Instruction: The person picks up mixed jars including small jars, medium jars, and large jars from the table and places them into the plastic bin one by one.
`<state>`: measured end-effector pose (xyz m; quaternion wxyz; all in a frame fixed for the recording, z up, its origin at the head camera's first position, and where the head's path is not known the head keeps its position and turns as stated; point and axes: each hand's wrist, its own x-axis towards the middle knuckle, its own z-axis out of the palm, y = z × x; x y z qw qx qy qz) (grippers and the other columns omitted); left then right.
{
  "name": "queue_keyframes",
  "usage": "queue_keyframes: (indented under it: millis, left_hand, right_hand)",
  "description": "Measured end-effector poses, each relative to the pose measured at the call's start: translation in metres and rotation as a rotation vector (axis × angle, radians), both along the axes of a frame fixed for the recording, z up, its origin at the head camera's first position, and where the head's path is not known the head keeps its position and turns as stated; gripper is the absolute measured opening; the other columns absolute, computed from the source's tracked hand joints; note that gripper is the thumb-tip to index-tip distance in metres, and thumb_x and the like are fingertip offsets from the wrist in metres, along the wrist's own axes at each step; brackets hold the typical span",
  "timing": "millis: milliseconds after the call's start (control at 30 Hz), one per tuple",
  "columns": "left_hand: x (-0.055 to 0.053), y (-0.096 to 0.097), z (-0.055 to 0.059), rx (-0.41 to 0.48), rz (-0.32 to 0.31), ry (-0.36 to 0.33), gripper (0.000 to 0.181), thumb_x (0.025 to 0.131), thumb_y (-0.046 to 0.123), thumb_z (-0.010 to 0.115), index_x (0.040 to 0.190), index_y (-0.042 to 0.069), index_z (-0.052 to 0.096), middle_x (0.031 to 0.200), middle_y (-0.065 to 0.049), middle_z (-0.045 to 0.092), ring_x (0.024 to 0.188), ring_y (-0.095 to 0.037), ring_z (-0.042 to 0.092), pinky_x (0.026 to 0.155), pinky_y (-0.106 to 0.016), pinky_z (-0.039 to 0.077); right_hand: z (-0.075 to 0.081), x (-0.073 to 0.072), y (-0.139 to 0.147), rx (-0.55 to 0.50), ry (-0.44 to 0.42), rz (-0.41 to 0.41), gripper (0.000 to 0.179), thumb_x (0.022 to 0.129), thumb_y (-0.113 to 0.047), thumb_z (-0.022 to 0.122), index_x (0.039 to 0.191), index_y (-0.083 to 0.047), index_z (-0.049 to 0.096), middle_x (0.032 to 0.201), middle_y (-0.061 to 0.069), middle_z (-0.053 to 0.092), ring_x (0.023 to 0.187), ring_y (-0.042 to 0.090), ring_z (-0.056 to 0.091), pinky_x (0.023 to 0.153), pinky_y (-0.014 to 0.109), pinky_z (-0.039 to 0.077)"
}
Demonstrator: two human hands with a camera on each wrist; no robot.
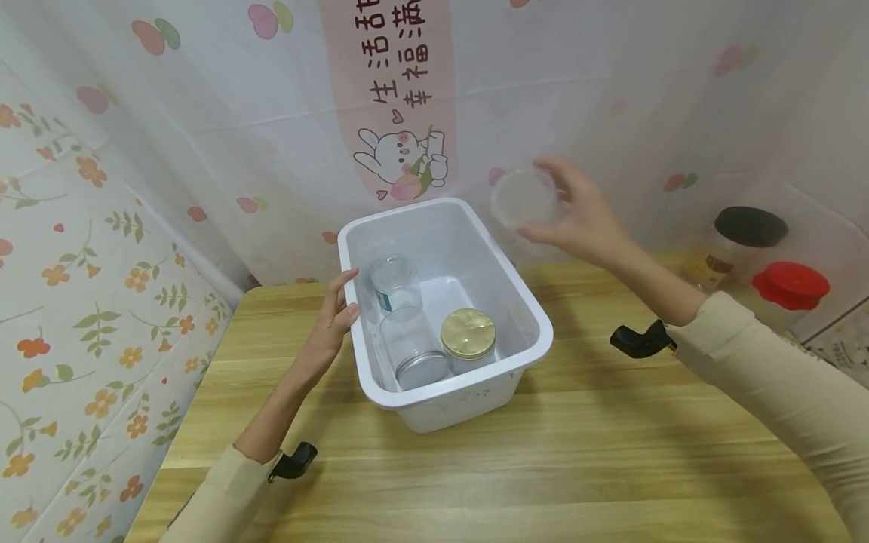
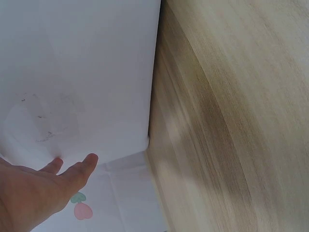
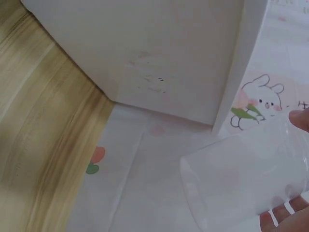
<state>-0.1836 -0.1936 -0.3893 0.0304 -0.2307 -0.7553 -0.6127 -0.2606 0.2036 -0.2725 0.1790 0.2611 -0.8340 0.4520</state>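
Note:
A white plastic tub (image 1: 431, 400) stands on the wooden table, and my left hand (image 1: 326, 328) grips its left rim. In the left wrist view, the left hand's fingers (image 2: 77, 174) lie along the tub's outer wall. Above and beyond the tub's right rim, my right hand (image 1: 584, 215) holds a clear plastic jar (image 3: 246, 174), blurred in the head view. Inside the tub are a clear jar (image 1: 396, 283) with a blue-green label, a clear jar with a silver lid (image 1: 422, 369) lying tilted, and a jar with a gold lid (image 1: 468, 333).
At the right back stand a jar with a black lid (image 1: 750, 226) and a container with a red lid (image 1: 790, 285). A patterned cloth (image 1: 271, 151) hangs behind the wooden table (image 1: 577, 452); a floral cloth (image 1: 88, 302) hangs at the left.

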Motion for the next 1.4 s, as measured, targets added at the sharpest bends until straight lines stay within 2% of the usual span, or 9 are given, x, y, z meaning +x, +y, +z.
queue_keyframes:
  millis: [133,367,600,800,1033,1400]
  left_hand:
    - [0.0,0.0,0.001,-0.005,-0.001,-0.005,0.057,0.104,0.024,0.037,0.158,0.022,0.018,0.157,-0.03,0.021,0.131,-0.051,0.036,0.094,-0.037,0.046]
    - [0.001,0.0,0.002,-0.005,-0.003,-0.006,0.056,0.104,0.022,0.036,0.157,0.021,0.017,0.157,-0.031,0.021,0.13,-0.05,0.036,0.089,-0.03,0.048]
    - [0.001,0.001,0.003,0.003,0.0,-0.007,0.056,0.104,0.022,0.036,0.157,0.02,0.018,0.157,-0.03,0.021,0.13,-0.051,0.035,0.089,-0.029,0.049]
    - [0.0,0.001,0.002,0.004,0.002,-0.007,0.057,0.104,0.025,0.037,0.157,0.019,0.017,0.156,-0.031,0.022,0.13,-0.051,0.035,0.088,-0.028,0.048]
    - [0.0,0.001,0.002,0.0,0.005,0.003,0.057,0.103,0.024,0.038,0.157,0.02,0.018,0.155,-0.032,0.022,0.128,-0.053,0.036,0.087,-0.028,0.049]
    - [0.0,0.001,0.001,0.005,0.007,0.004,0.057,0.104,0.025,0.039,0.157,0.021,0.019,0.155,-0.032,0.023,0.129,-0.053,0.036,0.088,-0.028,0.049]
  right_hand:
    - [0.005,0.0,-0.003,0.028,0.018,0.023,0.086,0.072,-0.004,0.09,0.146,0.001,0.047,0.142,0.016,0.052,0.13,0.032,0.047,0.104,0.055,0.04]
    - [0.011,-0.001,-0.006,0.08,0.041,0.045,0.087,0.073,-0.006,0.09,0.147,0.0,0.046,0.145,0.014,0.051,0.13,0.03,0.046,0.105,0.052,0.04]
    - [0.018,-0.003,-0.009,0.086,0.064,0.083,0.087,0.073,-0.005,0.09,0.148,-0.001,0.045,0.146,0.012,0.051,0.131,0.025,0.046,0.105,0.048,0.04]
    - [0.023,-0.001,-0.015,0.099,0.066,0.093,0.088,0.074,-0.006,0.09,0.149,-0.001,0.045,0.147,0.012,0.05,0.131,0.027,0.047,0.105,0.047,0.041]
    - [0.027,-0.002,-0.021,0.102,0.075,0.096,0.088,0.073,-0.007,0.091,0.149,-0.001,0.045,0.147,0.011,0.049,0.131,0.024,0.047,0.105,0.042,0.042]
    - [0.031,0.0,-0.028,0.076,0.081,0.112,0.088,0.072,-0.004,0.091,0.148,-0.001,0.046,0.144,0.009,0.052,0.127,0.025,0.05,0.104,0.046,0.042]
